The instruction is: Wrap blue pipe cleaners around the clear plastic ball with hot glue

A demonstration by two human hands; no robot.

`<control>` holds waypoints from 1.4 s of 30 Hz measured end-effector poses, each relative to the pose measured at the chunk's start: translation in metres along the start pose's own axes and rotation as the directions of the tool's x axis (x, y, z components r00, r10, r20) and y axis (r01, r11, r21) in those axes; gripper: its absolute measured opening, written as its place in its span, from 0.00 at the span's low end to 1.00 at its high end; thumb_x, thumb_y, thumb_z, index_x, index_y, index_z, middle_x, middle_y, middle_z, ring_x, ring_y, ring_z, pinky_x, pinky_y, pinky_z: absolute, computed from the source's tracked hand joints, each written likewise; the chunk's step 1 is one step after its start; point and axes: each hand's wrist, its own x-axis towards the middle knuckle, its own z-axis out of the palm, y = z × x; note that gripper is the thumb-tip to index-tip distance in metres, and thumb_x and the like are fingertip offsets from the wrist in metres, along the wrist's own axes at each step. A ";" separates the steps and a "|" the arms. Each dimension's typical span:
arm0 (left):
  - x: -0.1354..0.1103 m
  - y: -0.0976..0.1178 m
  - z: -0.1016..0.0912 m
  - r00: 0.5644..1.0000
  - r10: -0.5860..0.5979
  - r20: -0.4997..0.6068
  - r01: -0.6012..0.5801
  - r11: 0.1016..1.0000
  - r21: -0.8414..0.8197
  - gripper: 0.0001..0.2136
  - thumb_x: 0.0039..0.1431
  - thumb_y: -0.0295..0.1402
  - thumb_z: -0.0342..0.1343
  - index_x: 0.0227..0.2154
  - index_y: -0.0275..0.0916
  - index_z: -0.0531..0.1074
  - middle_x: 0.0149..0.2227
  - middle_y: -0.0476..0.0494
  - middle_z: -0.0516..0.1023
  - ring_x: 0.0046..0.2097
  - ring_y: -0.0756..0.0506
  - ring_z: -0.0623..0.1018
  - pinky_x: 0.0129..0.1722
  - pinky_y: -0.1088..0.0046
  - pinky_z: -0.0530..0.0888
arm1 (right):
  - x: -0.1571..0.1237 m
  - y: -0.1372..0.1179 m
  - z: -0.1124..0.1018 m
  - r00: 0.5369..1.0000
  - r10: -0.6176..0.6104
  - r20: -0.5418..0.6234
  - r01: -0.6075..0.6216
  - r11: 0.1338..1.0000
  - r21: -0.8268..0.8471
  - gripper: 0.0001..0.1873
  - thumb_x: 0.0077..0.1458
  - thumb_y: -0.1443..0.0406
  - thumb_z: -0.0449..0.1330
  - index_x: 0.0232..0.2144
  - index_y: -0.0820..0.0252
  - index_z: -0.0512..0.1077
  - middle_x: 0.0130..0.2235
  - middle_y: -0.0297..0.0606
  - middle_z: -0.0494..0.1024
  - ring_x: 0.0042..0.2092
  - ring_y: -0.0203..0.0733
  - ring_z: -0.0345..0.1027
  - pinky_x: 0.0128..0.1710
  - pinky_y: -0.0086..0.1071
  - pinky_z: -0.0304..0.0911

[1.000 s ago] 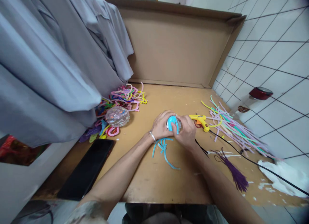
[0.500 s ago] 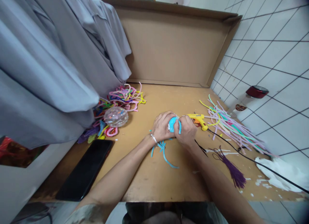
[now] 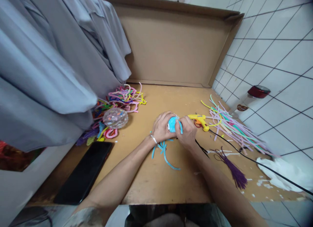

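My left hand (image 3: 162, 125) is wrapped round a small rounded piece covered with rows of blue pipe cleaner (image 3: 172, 124); a whitish edge shows beside the blue. From the right, my right hand (image 3: 186, 130) pinches a loose blue pipe cleaner end (image 3: 181, 127) against that piece. Its fingertips are partly hidden. Cut blue pipe cleaners (image 3: 164, 152) lie on the table just below my left wrist. Close beyond my right hand lies a yellow glue gun (image 3: 201, 121), its nozzle towards the hand.
Pipe cleaners lie in a tangled pile (image 3: 127, 98) at left and a loose bundle (image 3: 234, 126) at right. Nearby are a clear faceted bowl (image 3: 115, 118), a phone (image 3: 84, 173), a purple tassel (image 3: 232, 168), a red-lidded jar (image 3: 259, 92), white tissue (image 3: 281, 173) and a black cord (image 3: 244, 150).
The view has shifted slightly. Both hands keep their hold on the blue-covered piece, and a little more of its blue face shows between them.
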 end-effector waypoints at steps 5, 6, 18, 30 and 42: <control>0.002 -0.005 0.000 0.996 -0.083 -0.045 0.077 0.991 -0.112 0.28 0.41 0.37 0.67 0.48 0.40 0.68 0.51 0.38 0.72 0.53 0.38 0.74 0.55 0.59 0.71 | 0.004 0.000 -0.002 0.998 -0.055 0.023 0.051 0.988 0.145 0.08 0.59 0.68 0.51 0.33 0.57 0.70 0.30 0.38 0.72 0.33 0.41 0.66 0.34 0.34 0.61; 0.003 -0.006 0.000 0.990 -0.126 -0.061 0.117 0.984 -0.136 0.29 0.40 0.37 0.68 0.48 0.40 0.68 0.50 0.38 0.73 0.52 0.39 0.74 0.55 0.59 0.72 | 0.006 0.003 -0.002 0.997 -0.067 0.024 0.063 0.986 0.155 0.08 0.57 0.69 0.51 0.35 0.58 0.71 0.31 0.38 0.73 0.34 0.42 0.67 0.35 0.34 0.62; 0.002 -0.019 -0.001 0.969 -0.243 0.036 0.241 0.909 -0.341 0.33 0.37 0.36 0.71 0.48 0.39 0.68 0.51 0.40 0.70 0.54 0.39 0.73 0.57 0.56 0.70 | 0.010 0.072 0.005 0.947 0.300 -0.111 -0.278 0.944 0.180 0.12 0.55 0.62 0.53 0.37 0.62 0.73 0.37 0.45 0.75 0.41 0.48 0.69 0.45 0.44 0.65; -0.005 -0.030 0.003 0.999 0.013 0.052 0.006 0.935 -0.353 0.35 0.35 0.41 0.73 0.49 0.42 0.68 0.52 0.39 0.63 0.58 0.36 0.67 0.58 0.52 0.68 | 0.012 0.042 0.039 0.837 0.360 0.412 -0.547 0.562 0.620 0.34 0.57 0.38 0.46 0.34 0.55 0.80 0.39 0.40 0.82 0.44 0.47 0.73 0.48 0.41 0.66; -0.003 -0.027 0.011 0.998 0.066 0.001 -0.060 0.917 -0.394 0.34 0.36 0.40 0.73 0.49 0.42 0.68 0.50 0.39 0.66 0.56 0.37 0.68 0.57 0.51 0.69 | 0.006 0.029 0.025 0.939 0.213 0.271 -0.345 0.590 0.730 0.26 0.63 0.46 0.49 0.38 0.54 0.80 0.45 0.41 0.79 0.50 0.46 0.70 0.54 0.41 0.63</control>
